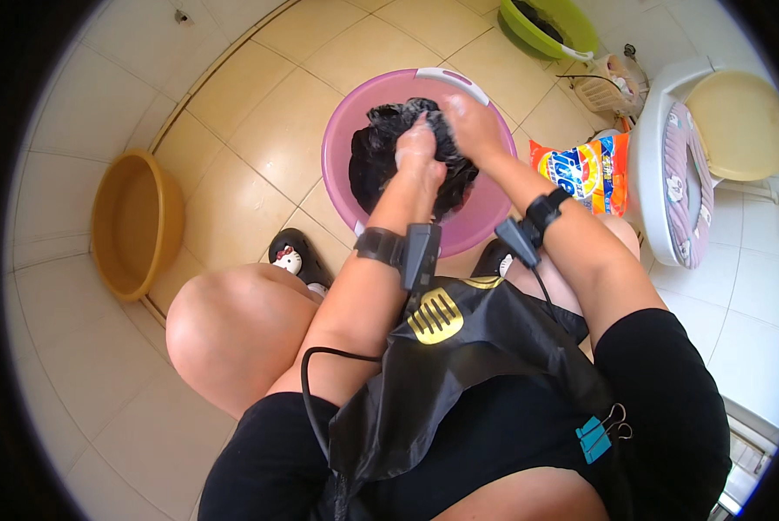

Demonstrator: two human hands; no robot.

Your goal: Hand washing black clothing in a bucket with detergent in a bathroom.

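Nearest the camera, a black apron [459,365] covers the person's lap, with a blue binder clip [594,437] fastened at its right edge. The bare left knee [233,334] juts out to the left, and a black slipper [296,257] with a white cartoon face shows just past it on the tiled floor [259,113]. Both forearms wear black wrist straps [381,245] carrying small devices, a cable trailing from the left one.

Farther out, the left hand [417,148] is closed in a fist, gripping a bunch of wet black cloth [389,161]. The right hand [475,126] is also curled around the same cloth, just beside the left, and the two press it together. The cloth lies in a pink basin [346,130] on the floor, directly ahead of the knees.

To the right of the basin a bag of washing powder [585,174] leans by a toilet [667,174]. To the left, well apart, sits an orange basin [138,221]. Farthest away, a green basin [554,22] holds something dark.
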